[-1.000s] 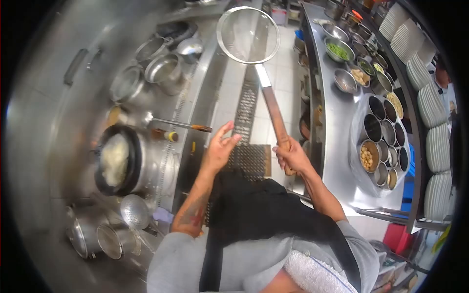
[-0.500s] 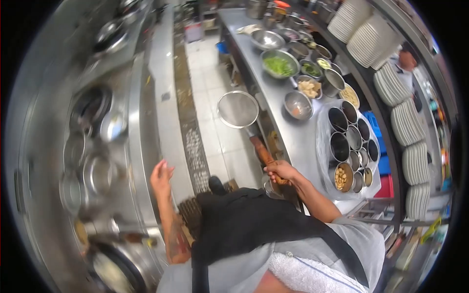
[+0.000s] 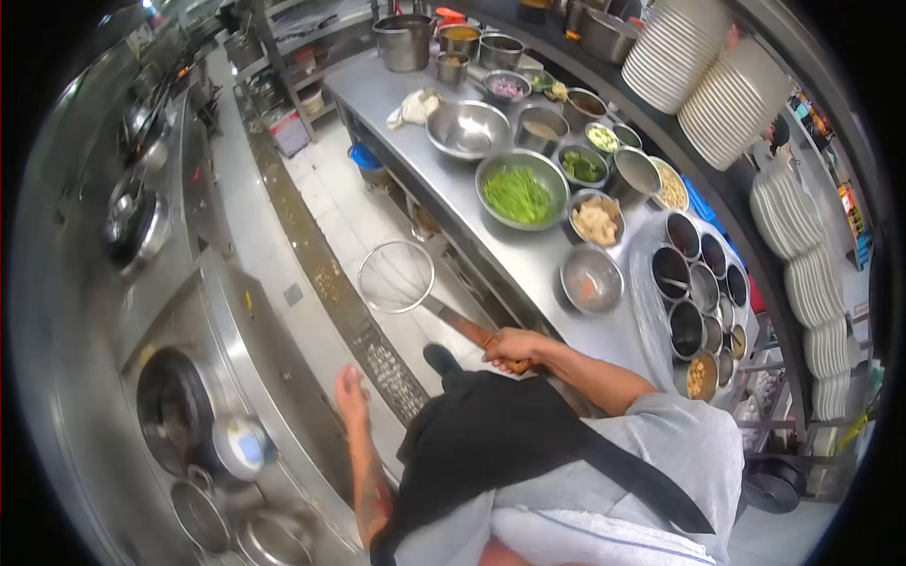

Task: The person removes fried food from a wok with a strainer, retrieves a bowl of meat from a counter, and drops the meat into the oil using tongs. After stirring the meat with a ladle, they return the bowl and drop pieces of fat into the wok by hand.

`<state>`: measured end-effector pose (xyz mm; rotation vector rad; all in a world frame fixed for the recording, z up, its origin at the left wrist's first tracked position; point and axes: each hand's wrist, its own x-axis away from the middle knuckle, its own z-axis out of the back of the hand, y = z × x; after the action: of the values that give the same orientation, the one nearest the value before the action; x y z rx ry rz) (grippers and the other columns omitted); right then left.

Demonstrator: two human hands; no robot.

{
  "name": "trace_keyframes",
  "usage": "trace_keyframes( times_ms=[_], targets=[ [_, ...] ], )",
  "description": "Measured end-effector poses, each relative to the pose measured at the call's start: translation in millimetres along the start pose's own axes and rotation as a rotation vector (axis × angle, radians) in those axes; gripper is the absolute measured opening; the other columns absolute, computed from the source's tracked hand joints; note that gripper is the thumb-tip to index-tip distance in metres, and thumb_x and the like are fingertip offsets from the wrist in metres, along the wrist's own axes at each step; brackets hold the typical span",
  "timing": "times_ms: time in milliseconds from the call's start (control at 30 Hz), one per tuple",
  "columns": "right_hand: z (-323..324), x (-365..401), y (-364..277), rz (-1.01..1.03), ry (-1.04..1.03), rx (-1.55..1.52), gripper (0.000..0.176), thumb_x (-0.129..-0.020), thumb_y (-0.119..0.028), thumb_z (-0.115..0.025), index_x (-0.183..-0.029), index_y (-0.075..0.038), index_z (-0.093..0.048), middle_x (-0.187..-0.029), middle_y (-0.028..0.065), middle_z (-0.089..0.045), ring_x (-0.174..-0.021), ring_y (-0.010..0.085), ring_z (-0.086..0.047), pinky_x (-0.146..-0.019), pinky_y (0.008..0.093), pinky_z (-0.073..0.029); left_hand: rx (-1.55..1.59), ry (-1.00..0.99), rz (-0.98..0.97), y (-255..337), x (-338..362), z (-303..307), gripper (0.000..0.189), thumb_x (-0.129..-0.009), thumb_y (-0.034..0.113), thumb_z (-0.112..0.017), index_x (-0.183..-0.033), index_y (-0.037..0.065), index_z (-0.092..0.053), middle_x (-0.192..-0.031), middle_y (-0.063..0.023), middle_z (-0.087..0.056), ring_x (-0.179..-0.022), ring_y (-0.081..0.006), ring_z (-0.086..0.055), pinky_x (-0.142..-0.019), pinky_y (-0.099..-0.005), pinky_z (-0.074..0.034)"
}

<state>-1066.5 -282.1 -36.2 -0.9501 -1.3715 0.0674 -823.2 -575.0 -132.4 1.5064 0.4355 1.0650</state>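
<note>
My right hand (image 3: pixel 514 351) is wrapped round the wooden handle of a round wire strainer (image 3: pixel 396 276), which is held out over the aisle floor. The strainer's mesh looks empty. My left hand (image 3: pixel 351 394) hangs in the air at the left of my apron (image 3: pixel 500 424), touching nothing; its fingers are slightly blurred and loosely apart. Nearest to the strainer is the steel counter (image 3: pixel 425 189), with a bowl of green vegetables (image 3: pixel 516 191), a bowl of pale pieces (image 3: pixel 596 220) and a nearly empty steel bowl (image 3: pixel 592 279).
Steel containers (image 3: pixel 687 329) stand in plastic wrap at the counter's right. Stacked plates (image 3: pixel 734 104) fill the shelf above. At the left is the stove with a dark wok (image 3: pixel 175 410) and pots (image 3: pixel 200 514). A blue-rimmed bin (image 3: pixel 368 162) is under the counter.
The view has turned and moved forward along the aisle, showing more of the counter's far end. The strainer is still in my right hand, and my left hand remains raised without an object.
</note>
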Motion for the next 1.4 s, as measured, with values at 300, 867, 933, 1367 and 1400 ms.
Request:
trace_keyframes(
  times_ms=[300,867,933,1367,1400],
  targets=[
    [-33.5,-176.9,-243.4,0.119,-0.182,0.243,0.02,-0.077,-0.017,-0.068,-0.069,-0.001,-0.059,-0.062,0.0083,-0.058,-0.044,0.0154,-0.052,-0.034,0.0288,-0.037,0.29,-0.189,0.635,-76.0,-155.8,4.2,0.068,-0.092,0.066,-0.043,-0.142,0.02,-0.041,-0.103,-0.0122,-0.056,-0.071,-0.0196,-0.048,-0.063,-0.0334,-0.044],
    [-182.8,-366.3,-572.7,0.331,-0.208,0.257,0.017,-0.087,-0.011,-0.066,-0.087,-0.003,-0.052,-0.066,0.0015,-0.055,-0.05,0.0113,-0.054,-0.046,0.0253,-0.045,-0.307,0.353,0.497,-54.7,-341.6,180.0,0.05,-0.091,0.046,-0.055,-0.101,-0.001,-0.069,-0.092,-0.023,-0.069,-0.085,-0.0356,-0.068,-0.08,-0.0439,-0.051],
    [-216.4,-401.8,-595.6,0.402,-0.243,0.304,0.016,-0.087,-0.011,-0.065,-0.088,-0.003,-0.052,-0.065,0.002,-0.055,-0.049,0.0118,-0.054,-0.046,0.0257,-0.045,-0.466,0.362,0.499,-83.3,-337.7,184.1,0.051,-0.089,0.047,-0.054,-0.1,-0.001,-0.07,-0.099,-0.0264,-0.067,-0.093,-0.0432,-0.065,-0.086,-0.0473,-0.05],
    [-609.5,-726.2,-960.6,0.578,-0.699,0.518,0.022,-0.084,-0.02,-0.069,-0.073,-0.003,-0.061,-0.058,0.004,-0.054,-0.046,0.0119,-0.05,-0.044,0.0281,-0.041,-0.513,0.782,0.686,-24.8,-310.2,67.5,0.022,-0.086,0.027,-0.063,-0.097,0.009,-0.06,-0.075,-0.0129,-0.065,-0.064,-0.0294,-0.065,-0.054,-0.0433,-0.051],
    [-630.7,-752.7,-972.6,0.574,-0.727,0.522,0.022,-0.084,-0.02,-0.069,-0.073,-0.003,-0.061,-0.058,0.004,-0.054,-0.046,0.0119,-0.05,-0.044,0.0281,-0.041,-0.599,0.833,0.527,-32.1,-311.9,56.3,0.024,-0.088,0.03,-0.063,-0.097,0.008,-0.06,-0.076,-0.0122,-0.066,-0.062,-0.0252,-0.065,-0.05,-0.0397,-0.05]
  ],
)
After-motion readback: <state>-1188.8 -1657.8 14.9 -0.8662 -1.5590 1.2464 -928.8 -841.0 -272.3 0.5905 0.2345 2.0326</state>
